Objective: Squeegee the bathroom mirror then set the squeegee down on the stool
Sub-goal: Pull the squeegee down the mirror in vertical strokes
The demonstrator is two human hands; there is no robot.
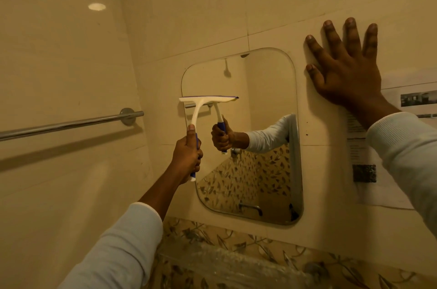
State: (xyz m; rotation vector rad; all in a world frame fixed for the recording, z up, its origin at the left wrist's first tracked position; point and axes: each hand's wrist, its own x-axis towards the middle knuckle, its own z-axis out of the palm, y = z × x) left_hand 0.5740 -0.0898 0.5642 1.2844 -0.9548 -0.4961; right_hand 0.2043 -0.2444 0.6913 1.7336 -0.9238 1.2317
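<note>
A rounded rectangular mirror [264, 90] hangs on the cream tiled wall. My left hand [188, 154] grips the blue and white handle of a squeegee [201, 102]. Its blade lies level against the glass at the mirror's upper left, about a third of the way down. The mirror reflects the hand and the handle. My right hand [347, 68] presses flat on the wall tile just right of the mirror's top corner, fingers spread. No stool is in view.
A chrome towel rail [71, 124] runs along the left wall at blade height. Printed paper sheets [369, 170] are stuck to the wall right of the mirror. Below the mirror runs a band of leaf-patterned tiles [236, 248].
</note>
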